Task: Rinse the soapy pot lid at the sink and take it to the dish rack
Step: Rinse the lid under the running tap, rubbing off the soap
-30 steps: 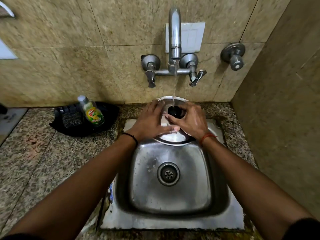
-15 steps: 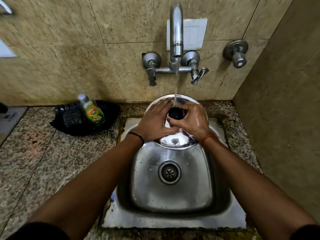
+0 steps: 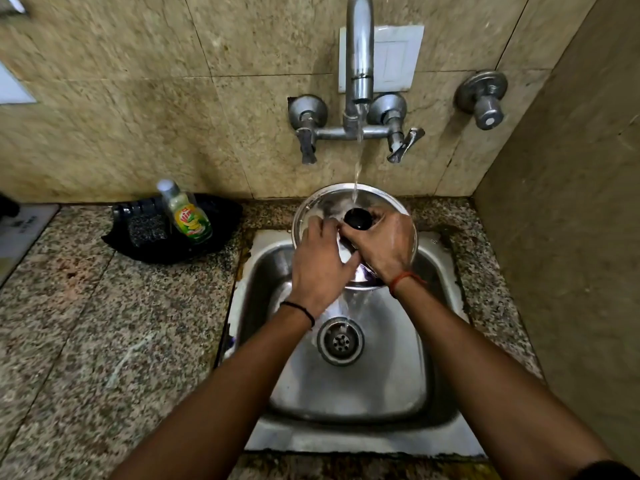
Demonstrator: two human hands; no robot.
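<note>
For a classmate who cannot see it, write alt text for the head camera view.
Two hands hold a steel lid under the running tap over a sink; the right hand grips its black knob, the left hand rubs it.

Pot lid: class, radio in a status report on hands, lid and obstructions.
Right hand grips black knob; left hand rubs pot lid. Lid tilted under running tap over sink. Nothing blocking it.

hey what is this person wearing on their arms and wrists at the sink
The left hand has a thin black band round its wrist. The right hand has a thin red-orange thread round its wrist. Both forearms are bare; a dark sleeve edge shows only at the very bottom right corner. No rings or gloves are visible.
</note>
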